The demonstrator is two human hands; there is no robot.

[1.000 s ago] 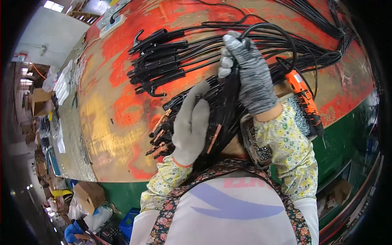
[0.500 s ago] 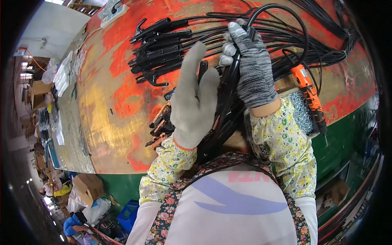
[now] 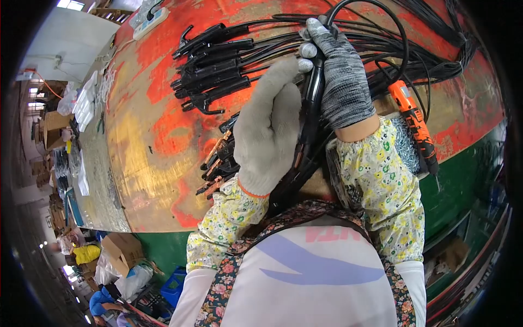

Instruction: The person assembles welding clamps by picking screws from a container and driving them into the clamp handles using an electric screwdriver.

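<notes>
My right hand (image 3: 344, 79), in a grey knitted glove, is closed around a black welding electrode holder (image 3: 311, 90) where its black cable (image 3: 376, 6) joins the handle. The holder's front end points down toward my apron. Close on its left is my left hand (image 3: 268, 128), in a pale glove, fingers stretched out and together, the fingertips near the handle. Whether they touch it I cannot tell. Below and behind my left hand lie several copper-coloured jaws (image 3: 218, 150) of other holders, partly hidden by it.
More black electrode holders (image 3: 215, 68) lie in a row on the worn red table (image 3: 158, 185), their cables running right to a tied bundle (image 3: 463, 52). An orange power screwdriver (image 3: 412, 122) lies at right over a box of screws (image 3: 402, 147). A power strip (image 3: 151, 23) sits at the far edge.
My left hand has moved right and up toward the held electrode holder, its spread thumb and fingers coming together. My right hand has shifted slightly, and the holder stands more upright in view.
</notes>
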